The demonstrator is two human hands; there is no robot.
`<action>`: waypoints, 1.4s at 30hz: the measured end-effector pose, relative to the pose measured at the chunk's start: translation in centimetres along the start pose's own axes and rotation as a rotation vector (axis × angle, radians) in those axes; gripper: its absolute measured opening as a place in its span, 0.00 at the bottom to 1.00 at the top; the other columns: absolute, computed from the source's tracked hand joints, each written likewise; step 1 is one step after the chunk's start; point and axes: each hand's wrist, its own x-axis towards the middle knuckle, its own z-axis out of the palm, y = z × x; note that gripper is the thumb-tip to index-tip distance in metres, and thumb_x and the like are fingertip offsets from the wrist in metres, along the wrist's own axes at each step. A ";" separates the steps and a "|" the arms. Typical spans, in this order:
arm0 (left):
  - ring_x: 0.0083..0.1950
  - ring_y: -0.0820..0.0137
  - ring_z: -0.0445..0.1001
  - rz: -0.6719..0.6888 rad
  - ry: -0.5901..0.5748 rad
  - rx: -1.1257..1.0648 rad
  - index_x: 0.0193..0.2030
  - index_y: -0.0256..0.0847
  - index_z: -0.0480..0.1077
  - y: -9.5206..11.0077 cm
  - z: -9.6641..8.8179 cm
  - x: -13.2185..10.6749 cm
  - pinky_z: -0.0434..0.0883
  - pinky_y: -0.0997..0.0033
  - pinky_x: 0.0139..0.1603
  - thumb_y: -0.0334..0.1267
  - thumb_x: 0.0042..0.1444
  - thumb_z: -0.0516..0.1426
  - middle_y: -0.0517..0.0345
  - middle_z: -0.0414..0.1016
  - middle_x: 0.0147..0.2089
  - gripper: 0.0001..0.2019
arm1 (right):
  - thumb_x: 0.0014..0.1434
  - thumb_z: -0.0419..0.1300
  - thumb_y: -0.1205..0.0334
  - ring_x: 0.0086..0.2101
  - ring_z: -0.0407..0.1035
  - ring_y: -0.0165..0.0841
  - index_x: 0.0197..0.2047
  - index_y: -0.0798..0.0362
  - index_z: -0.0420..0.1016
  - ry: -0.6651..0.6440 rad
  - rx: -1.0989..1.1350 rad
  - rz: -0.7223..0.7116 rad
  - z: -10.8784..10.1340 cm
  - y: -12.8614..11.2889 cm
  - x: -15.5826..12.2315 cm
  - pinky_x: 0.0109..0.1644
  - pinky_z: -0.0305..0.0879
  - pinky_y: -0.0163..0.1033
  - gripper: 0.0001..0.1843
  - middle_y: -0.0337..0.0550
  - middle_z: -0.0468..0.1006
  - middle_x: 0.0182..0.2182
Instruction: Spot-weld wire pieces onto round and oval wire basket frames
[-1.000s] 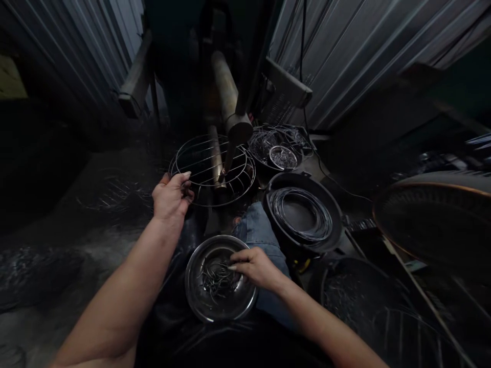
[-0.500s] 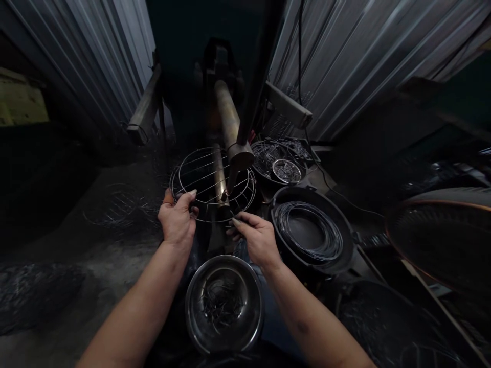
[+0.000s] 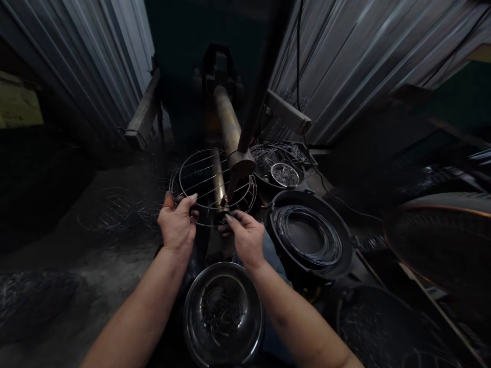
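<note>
My left hand point(image 3: 177, 220) is closed on the left front rim of a round wire rack point(image 3: 197, 191), with the thumb on top. The rack has two rings joined by straight cross wires. At its front edge my right hand point(image 3: 245, 232) pinches with thumb and fingers; what lies between the fingertips is too small to make out. Just above those fingertips, a copper-coloured electrode tip point(image 3: 224, 201) of a welding machine meets the rack. The machine's upper arm point(image 3: 230, 128) reaches over the rack, its lower arm point(image 3: 218, 179) beneath it. A steel bowl point(image 3: 192, 327) with short bent wires sits below my hands.
To the right, a black pan point(image 3: 347, 245) holds a coil of wire point(image 3: 286, 230). Behind it is another pan with tangled wire and a small dish point(image 3: 284, 175) of metal bits. Wire pieces point(image 3: 115, 212) lie on the left floor. A wooden bar point(image 3: 143, 112) juts out at left.
My right hand has shifted slightly left along the rack's front edge, toward the electrode tip. The left hand keeps its hold, and the rack has barely moved.
</note>
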 end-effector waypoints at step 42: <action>0.24 0.79 0.65 -0.030 0.002 -0.016 0.34 0.42 0.60 -0.2 0.2 0.3 0.60 0.79 0.21 0.31 0.28 0.68 0.68 0.64 0.29 0.26 | 0.44 0.69 0.57 0.20 0.72 0.28 0.33 0.54 0.74 0.048 0.222 0.080 0.3 1.4 0.9 0.23 0.65 0.30 0.14 0.36 0.77 0.24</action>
